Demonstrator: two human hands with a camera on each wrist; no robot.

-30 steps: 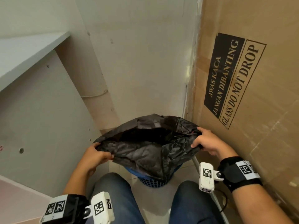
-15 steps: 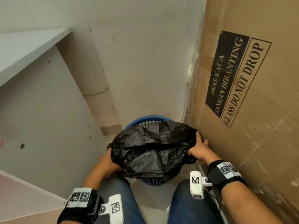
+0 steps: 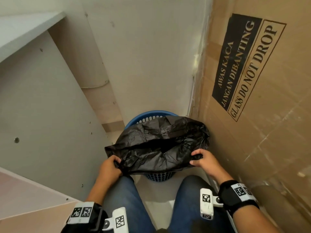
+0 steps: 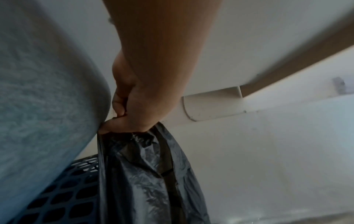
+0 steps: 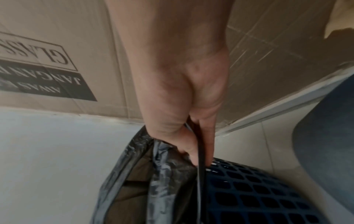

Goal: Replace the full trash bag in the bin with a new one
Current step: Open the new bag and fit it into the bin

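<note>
A black trash bag (image 3: 158, 145) lies spread over the top of a blue perforated bin (image 3: 156, 176) on the floor, its mouth partly open. My left hand (image 3: 111, 167) pinches the bag's near left edge, seen up close as the left hand (image 4: 122, 119) holding the bag (image 4: 145, 174) above the bin wall (image 4: 63, 195). My right hand (image 3: 201, 158) grips the near right edge. In the right wrist view the right hand (image 5: 193, 148) holds the bag's rim (image 5: 166, 178) just beside the bin (image 5: 254, 192). The bin's far rim (image 3: 148, 114) shows behind the bag.
A tall cardboard box (image 3: 262, 101) marked "GLASS DO NOT DROP" stands close on the right. A white cabinet panel (image 3: 43, 115) with a shelf (image 3: 25, 29) closes in the left, and a white wall (image 3: 148, 56) lies behind. My knees in jeans (image 3: 190, 204) flank the bin.
The bag has come down from chest height onto the bin. Both hands have moved down and toward me along its near edge, and the bag now covers more of the bin's top.
</note>
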